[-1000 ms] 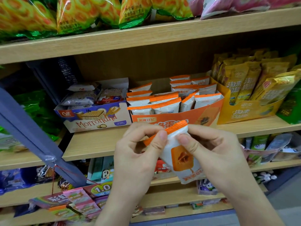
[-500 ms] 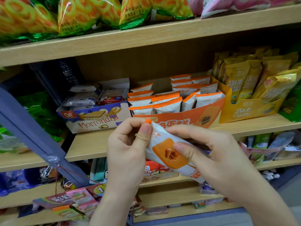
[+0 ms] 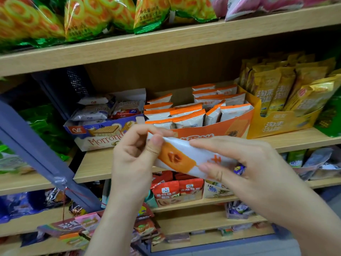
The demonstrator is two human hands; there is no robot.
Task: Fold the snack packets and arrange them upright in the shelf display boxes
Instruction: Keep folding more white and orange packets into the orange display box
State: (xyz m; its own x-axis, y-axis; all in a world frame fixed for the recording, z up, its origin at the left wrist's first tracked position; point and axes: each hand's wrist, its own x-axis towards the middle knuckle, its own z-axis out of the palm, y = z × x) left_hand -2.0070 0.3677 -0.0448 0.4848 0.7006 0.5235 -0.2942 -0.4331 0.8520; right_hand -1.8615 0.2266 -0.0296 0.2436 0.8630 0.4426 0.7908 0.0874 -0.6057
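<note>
At the far left a blue slanted bar [image 3: 27, 145] crosses in front of the shelves. Right of it, on the wooden middle shelf [image 3: 96, 163], stands a wafer box [image 3: 96, 139] with small white and red packs lying loose inside it. The left hand [image 3: 132, 161] is raised in front of this shelf's edge. Its thumb and forefinger pinch the left end of the snack packet [image 3: 184, 157], and its other fingers are curled into the palm. The packet is white with an orange panel. It is held in the air between the two hands, lying sideways with its left end higher than its right, just in front of the orange display box [image 3: 238, 126]. That box sits on the middle shelf behind the hands and holds rows of like packets [image 3: 188, 117] standing upright, orange edges at the top. The right hand [image 3: 249, 169] grips the packet's right end, its thumb pressed on the front face and its fingers laid together along the top edge and back. Further right, touching the orange box, a yellow display box [image 3: 287, 126] holds upright gold packets [image 3: 273, 89]. On the shelf above lie bags of ring snacks [image 3: 83, 17].
</note>
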